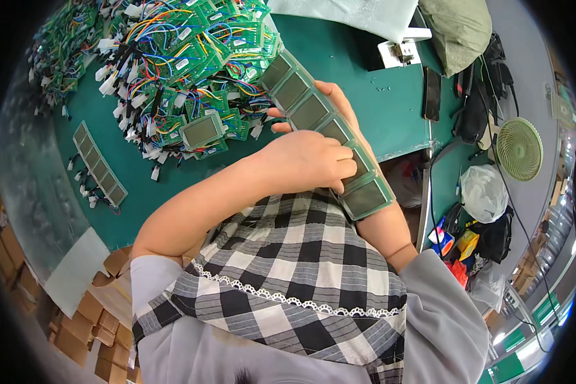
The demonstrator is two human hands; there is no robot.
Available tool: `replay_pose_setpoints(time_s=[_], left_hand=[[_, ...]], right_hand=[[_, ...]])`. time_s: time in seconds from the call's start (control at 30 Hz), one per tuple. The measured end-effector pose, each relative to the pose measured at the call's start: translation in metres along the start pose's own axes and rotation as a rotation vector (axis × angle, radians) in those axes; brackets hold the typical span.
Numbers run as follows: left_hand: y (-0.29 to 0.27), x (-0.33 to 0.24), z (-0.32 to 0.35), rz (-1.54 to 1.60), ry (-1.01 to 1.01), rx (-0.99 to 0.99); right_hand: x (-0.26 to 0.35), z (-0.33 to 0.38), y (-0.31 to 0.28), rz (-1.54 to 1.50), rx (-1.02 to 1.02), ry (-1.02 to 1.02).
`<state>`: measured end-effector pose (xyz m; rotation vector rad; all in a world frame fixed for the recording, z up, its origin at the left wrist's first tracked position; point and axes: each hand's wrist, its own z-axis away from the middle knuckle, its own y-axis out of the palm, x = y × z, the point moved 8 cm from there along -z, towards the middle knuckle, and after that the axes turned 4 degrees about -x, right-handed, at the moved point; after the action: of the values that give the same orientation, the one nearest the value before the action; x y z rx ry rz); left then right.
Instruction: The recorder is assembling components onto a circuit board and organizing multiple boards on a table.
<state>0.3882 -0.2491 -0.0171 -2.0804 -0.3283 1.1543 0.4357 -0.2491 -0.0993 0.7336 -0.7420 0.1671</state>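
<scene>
A long green circuit-board panel (309,111) with a row of several grey display screens slants across the middle, in front of my body. My right hand (335,97) grips it from beneath, with the thumb along its right edge and fingertips showing past the left edge. Over the panel's lower half lies my left hand (310,160), its fingers curled closed against the screens. Whatever those fingers pinch is hidden. Beyond the panel's left edge, a heap of green circuit boards (192,54) with coloured wires and white connectors covers the table. One loose display board (202,131) rests on the heap's near side.
Another strip of display boards (100,163) lies on the green table (173,192) at the left. To the right are a phone (432,94), a white device (400,54), a green fan (520,148) and plastic bags (485,193). Cardboard boxes (77,333) stand at lower left.
</scene>
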Motion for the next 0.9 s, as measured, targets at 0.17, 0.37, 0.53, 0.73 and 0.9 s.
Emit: replay_pose_setpoints(time_s=[0.17, 0.37, 0.53, 0.73, 0.9], left_hand=[[-0.035, -0.007, 0.046, -0.363, -0.029, -0.164], [0.053, 0.041, 0.229, -0.515, -0.198, 0.507], [0.03, 0.035, 0.158, -0.311, -0.253, 0.245], [-0.002, -0.026, 0.005, 0.057, 0.106, -0.087], [0.025, -0.025, -0.014, 0.142, 0.101, 0.019]], right_hand=[[-0.019, -0.015, -0.027, -0.317, 0.143, 0.383], [0.001, -0.018, -0.029, -0.514, 0.345, 0.296], [-0.002, -0.027, -0.037, -0.463, 0.301, 0.241], [-0.017, -0.035, -0.035, -0.544, 0.27, 0.3], [-0.016, -0.037, -0.032, -0.514, 0.237, 0.285]])
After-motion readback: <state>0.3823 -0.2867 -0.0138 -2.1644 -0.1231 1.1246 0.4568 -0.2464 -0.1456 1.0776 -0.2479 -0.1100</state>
